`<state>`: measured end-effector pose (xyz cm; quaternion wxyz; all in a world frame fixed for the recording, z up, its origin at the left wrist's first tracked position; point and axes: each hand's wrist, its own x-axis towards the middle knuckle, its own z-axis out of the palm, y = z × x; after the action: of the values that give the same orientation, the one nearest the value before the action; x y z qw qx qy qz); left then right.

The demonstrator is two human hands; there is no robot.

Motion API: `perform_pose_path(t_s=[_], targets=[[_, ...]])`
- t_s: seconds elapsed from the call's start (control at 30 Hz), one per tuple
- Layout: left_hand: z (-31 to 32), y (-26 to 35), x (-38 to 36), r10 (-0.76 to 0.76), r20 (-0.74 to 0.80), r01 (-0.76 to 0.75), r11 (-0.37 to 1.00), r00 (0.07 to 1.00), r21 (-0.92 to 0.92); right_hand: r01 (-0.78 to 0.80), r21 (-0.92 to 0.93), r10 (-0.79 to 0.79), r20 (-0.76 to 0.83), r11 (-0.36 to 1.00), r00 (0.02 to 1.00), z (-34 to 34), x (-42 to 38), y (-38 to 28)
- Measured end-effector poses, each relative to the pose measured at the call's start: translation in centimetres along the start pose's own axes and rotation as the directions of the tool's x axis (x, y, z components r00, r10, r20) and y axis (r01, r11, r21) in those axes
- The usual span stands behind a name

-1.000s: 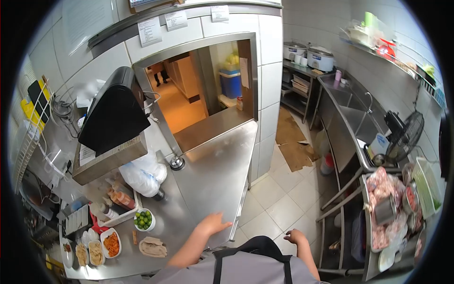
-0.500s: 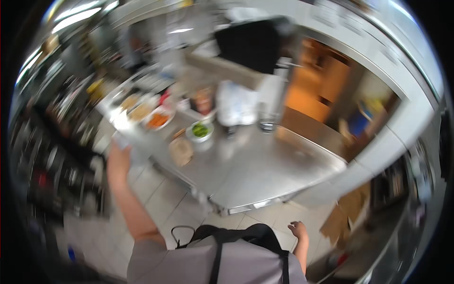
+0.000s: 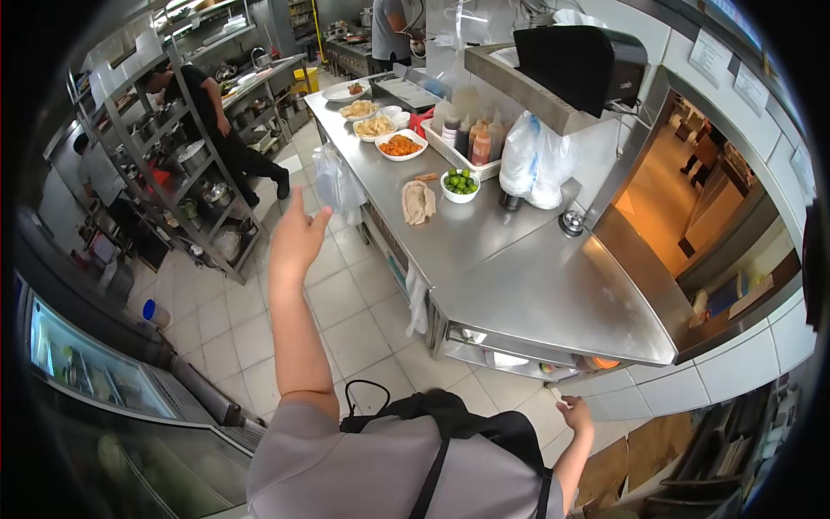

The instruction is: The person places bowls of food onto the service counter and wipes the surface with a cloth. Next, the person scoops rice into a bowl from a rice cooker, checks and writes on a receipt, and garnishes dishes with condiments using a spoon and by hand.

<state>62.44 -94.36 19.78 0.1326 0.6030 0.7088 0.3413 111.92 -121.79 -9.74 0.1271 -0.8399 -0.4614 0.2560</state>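
My left hand (image 3: 300, 232) is stretched forward over the tiled floor, thumb and index finger apart, holding nothing that I can see. Closest to it is a clear plastic bag (image 3: 337, 183) hanging at the steel counter's (image 3: 527, 294) left edge. My right hand (image 3: 577, 413) is low at the right, below the counter's front corner. Its fingers are loosely bent and apart, with nothing visible in them. On the counter are a bowl of green limes (image 3: 459, 183), a crumpled brown paper bag (image 3: 418, 201) and a bowl of orange food (image 3: 401, 146).
Bottles (image 3: 480, 145) stand in a white basket beside a white plastic bag (image 3: 534, 160). A call bell (image 3: 571, 222) sits near the pass opening. A metal shelf rack (image 3: 177, 164) is at the left, with a person in black (image 3: 212, 112) behind it. A glass-door fridge (image 3: 95, 355) stands at lower left.
The view has turned left and sharpened, so counter items appear further right. My left hand still reaches forward, now with thumb and index finger visibly apart. My right hand remains low at the side.
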Motion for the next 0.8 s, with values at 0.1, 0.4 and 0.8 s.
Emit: perform_pose_path(t_s=[0.1, 0.4, 0.8], targets=[[0.7, 2.7, -1.1, 0.008, -0.056, -0.01, 0.999, 0.998, -0.035, 0.014, 0.067, -0.013, -0.018, 0.998, 1.0, -2.5, 1.5, 1.8], [10.8, 12.8, -0.3, 0.085, -0.051, -0.086, 0.996, 0.995, -0.008, -0.474, 0.71, 0.537, 0.16, 0.52, 0.828, 9.0, -2.9, 28.3], [16.6, 34.4, -24.0, 0.701, 0.438, -0.359, 0.685, 0.563, -0.634, -0.76, 0.556, 0.745, 0.337, 0.336, 0.576, 8.0, -18.7, 46.5]])
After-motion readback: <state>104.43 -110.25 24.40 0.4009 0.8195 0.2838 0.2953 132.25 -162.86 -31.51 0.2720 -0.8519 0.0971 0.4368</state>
